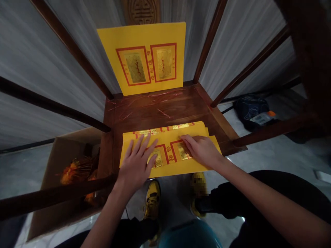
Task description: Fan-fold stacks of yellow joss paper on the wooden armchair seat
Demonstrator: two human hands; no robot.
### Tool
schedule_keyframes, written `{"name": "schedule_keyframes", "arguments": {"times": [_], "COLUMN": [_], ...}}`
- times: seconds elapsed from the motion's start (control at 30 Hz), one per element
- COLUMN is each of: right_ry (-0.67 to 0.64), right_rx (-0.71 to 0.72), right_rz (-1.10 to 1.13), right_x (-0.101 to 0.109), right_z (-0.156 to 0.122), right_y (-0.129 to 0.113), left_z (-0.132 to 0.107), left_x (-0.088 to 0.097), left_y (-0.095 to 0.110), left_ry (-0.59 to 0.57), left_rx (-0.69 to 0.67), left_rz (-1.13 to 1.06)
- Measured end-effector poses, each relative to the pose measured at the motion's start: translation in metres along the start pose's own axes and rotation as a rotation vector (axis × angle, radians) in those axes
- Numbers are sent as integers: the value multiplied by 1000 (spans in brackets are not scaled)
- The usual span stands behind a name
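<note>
A stack of yellow joss paper (165,168) with red frames and gold foil lies on the wooden chair seat (191,108), its near edge sticking out past the front. The far part of the top sheet is folded over toward me. Spread flat on the paper's left side is my left hand (137,163), fingers apart. My right hand (203,150) has its thumb and fingers pinched together at the folded edge on the right side. Behind, a larger yellow sheet (142,36) with two gold panels leans upright against the chair's back.
Thin red strips (164,113) are scattered over the seat. Wooden chair bars (74,51) rise on both sides. A cardboard box (49,193) with orange tasselled things (74,170) stands at left. A dark bag (249,106) lies at right; a teal rounded object (191,236) is below.
</note>
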State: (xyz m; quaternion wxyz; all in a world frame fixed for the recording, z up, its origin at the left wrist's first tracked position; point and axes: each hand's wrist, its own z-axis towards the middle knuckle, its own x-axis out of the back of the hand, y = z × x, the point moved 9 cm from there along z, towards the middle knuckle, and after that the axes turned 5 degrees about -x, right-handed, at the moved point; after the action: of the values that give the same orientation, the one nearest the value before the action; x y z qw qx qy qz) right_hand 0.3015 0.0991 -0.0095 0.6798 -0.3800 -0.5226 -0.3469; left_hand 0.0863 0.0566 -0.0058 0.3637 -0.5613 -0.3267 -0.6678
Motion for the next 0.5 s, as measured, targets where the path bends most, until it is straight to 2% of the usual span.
{"name": "schedule_keyframes", "arguments": {"times": [0.07,0.13,0.23,0.3,0.43,0.5], "right_ry": [13,23,21,13,27,41], "right_rx": [34,57,76,92,125,119], "right_rz": [-2,-20,-59,-102,-132,-100], "right_x": [5,10,14,13,12,13], "right_z": [-6,-10,-9,-7,-2,-2], "right_y": [12,23,30,28,24,26], "left_z": [-8,-11,-3,11,39,41], "left_x": [2,1,1,2,-5,-6], "left_y": [-16,-22,-12,14,106,123], "left_ry": [16,17,5,-1,-87,-80], "left_rx": [36,45,62,34,-327,-382], "left_rz": [32,41,55,50,-85,-100]}}
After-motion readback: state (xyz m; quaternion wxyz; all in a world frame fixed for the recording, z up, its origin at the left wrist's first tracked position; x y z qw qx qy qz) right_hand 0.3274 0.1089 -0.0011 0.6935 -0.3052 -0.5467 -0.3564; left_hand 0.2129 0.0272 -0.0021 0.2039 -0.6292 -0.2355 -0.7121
